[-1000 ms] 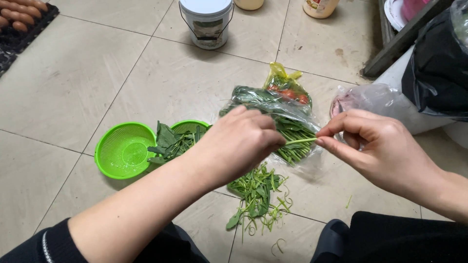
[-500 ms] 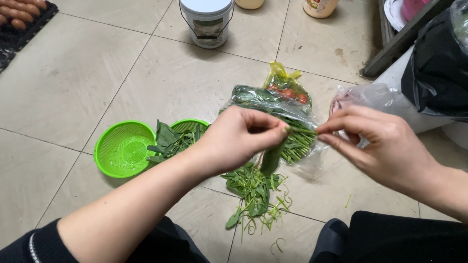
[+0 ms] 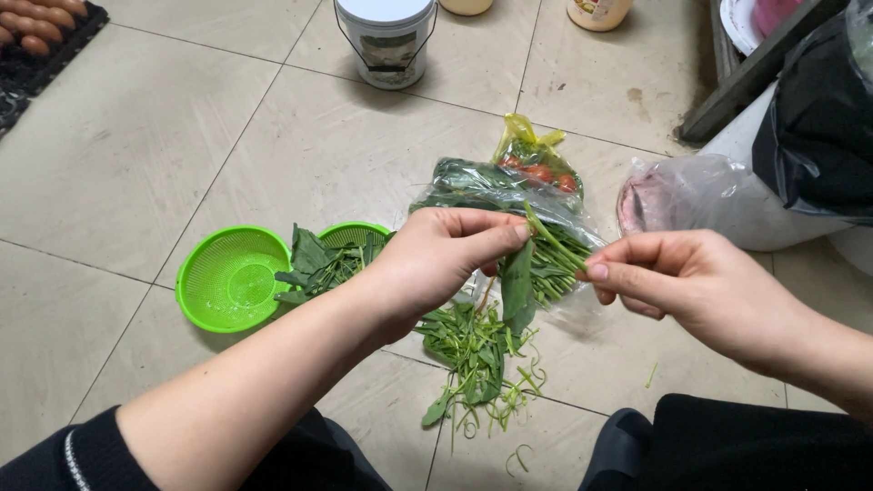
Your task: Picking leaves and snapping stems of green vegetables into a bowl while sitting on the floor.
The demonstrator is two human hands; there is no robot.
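The left hand [image 3: 436, 259] pinches a leafy green stalk [image 3: 520, 286] above the trimmings pile [image 3: 473, 350], while the right hand [image 3: 677, 282] pinches its thin stem end [image 3: 556, 244]. A clean strip likely needs a steady left-hand hold and a pull along the stem

A: Is it bright?

B: Evenly lit, soft indoor light from above. The floor [image 3: 182, 136] tiles show a dull sheen, no harsh glare.

A: Shadows?

B: Faint, soft ones under the hands [image 3: 436, 264] and beside the bucket [image 3: 386, 41] at top centre.

A: Sharpness?

B: Mostly crisp in the middle. The plastic bag [image 3: 691, 195] at right glints slightly; the frame's corners look a little stretched.
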